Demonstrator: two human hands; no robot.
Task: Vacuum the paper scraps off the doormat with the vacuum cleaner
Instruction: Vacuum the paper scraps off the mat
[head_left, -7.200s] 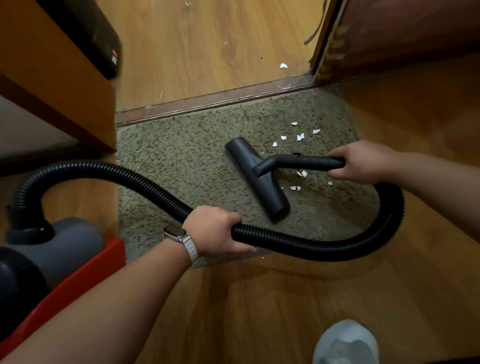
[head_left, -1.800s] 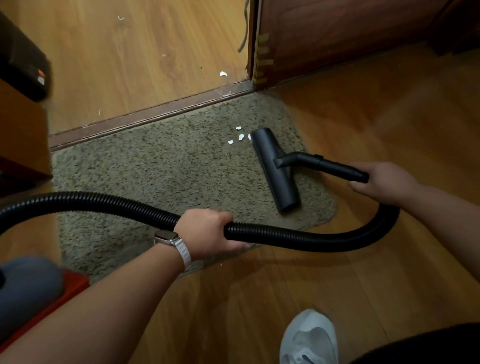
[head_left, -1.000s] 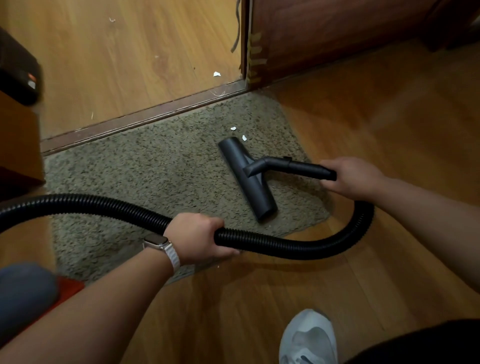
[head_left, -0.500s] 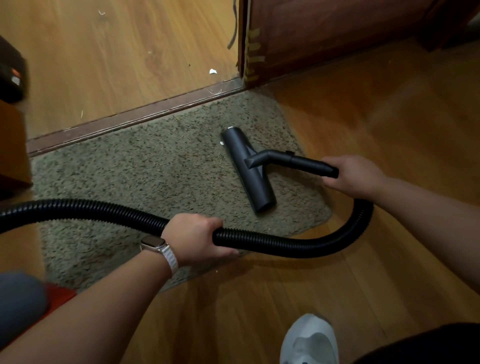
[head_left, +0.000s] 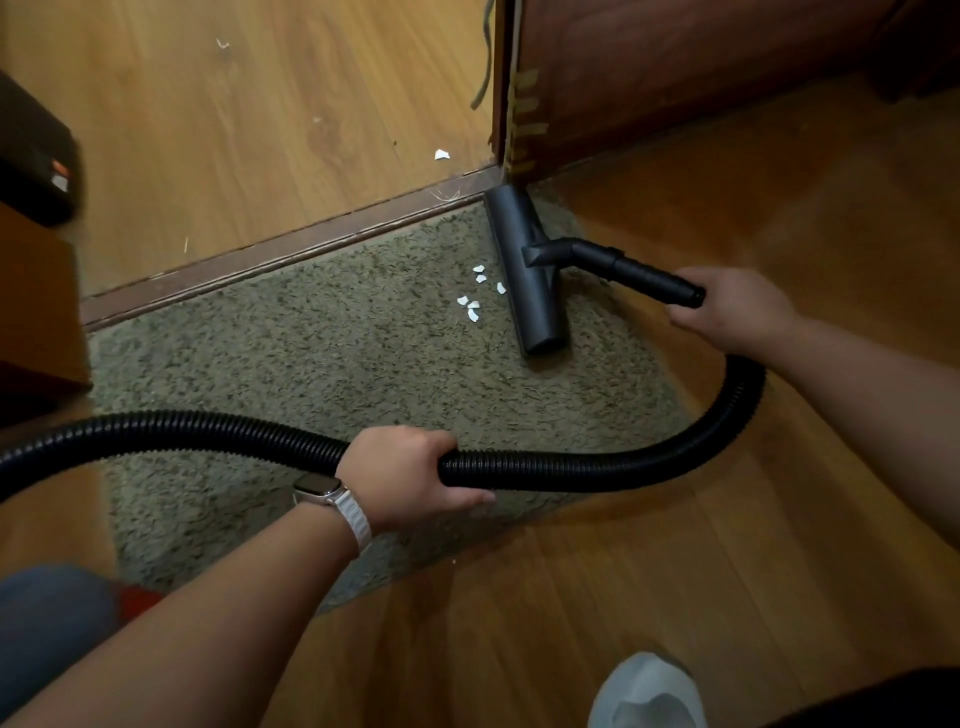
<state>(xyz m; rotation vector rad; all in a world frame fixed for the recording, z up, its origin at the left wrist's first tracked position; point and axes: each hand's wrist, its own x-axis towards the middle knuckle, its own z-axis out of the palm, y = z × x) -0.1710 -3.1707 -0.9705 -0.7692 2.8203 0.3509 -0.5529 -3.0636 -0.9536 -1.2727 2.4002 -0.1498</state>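
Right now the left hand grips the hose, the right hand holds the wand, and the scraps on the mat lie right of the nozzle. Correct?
No. The head view shows the scraps lying left of the nozzle, not right. The rest holds.

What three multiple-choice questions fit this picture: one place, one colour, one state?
1. Where do the paper scraps lie? A) on the doormat beside the nozzle B) in a bucket C) on a chair
2. What colour is the hose? A) red B) black C) white
3. What is the left hand doing? A) hanging free B) pressing a button C) gripping the hose
Answers: 1 A, they dot the pile beside it; 2 B, its ribbed length is black; 3 C, it wraps round the hose.
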